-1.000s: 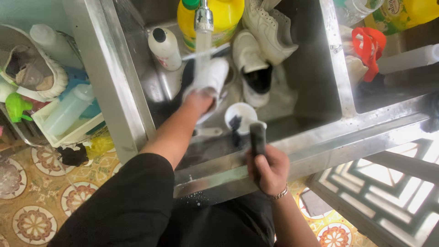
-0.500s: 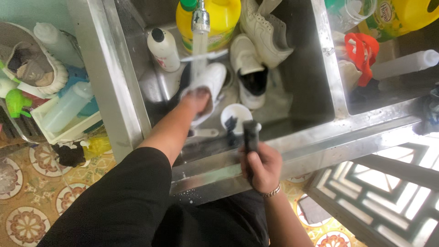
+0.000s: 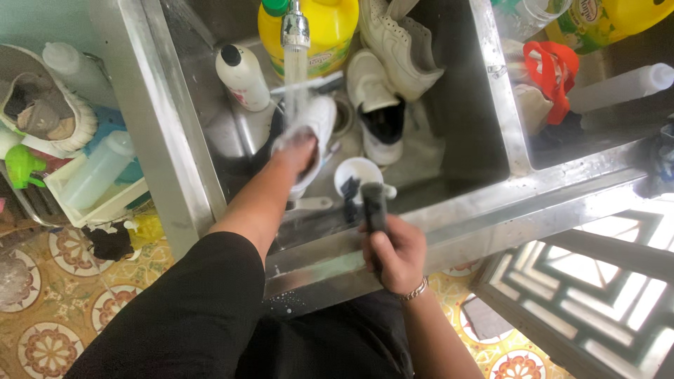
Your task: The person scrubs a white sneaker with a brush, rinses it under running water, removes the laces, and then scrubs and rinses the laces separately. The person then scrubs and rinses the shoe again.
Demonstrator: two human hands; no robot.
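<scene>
Steel fills most of my view: a deep stainless sink (image 3: 491,105) set over patterned floor tiles (image 3: 49,337), water falling from the tap (image 3: 295,28). Along the back wall stands a big yellow jug (image 3: 316,28) with a green cap, its label a pale band I leave unread, and to its left a white bottle (image 3: 241,76) with a black cap and a reddish mark low down. Two white sneakers (image 3: 386,77) lie piled to the right of the stream.

My left hand (image 3: 298,156) is clamped on a white shoe (image 3: 312,133), held right under the water. My right hand (image 3: 397,249) is closed around a dark brush handle (image 3: 374,210) over the front rim (bristles hidden from me). To do this well, I judge, keep the shoe tilted so water runs off, and grip it firmly. A small white cup (image 3: 358,172) sits near the brush.
</scene>
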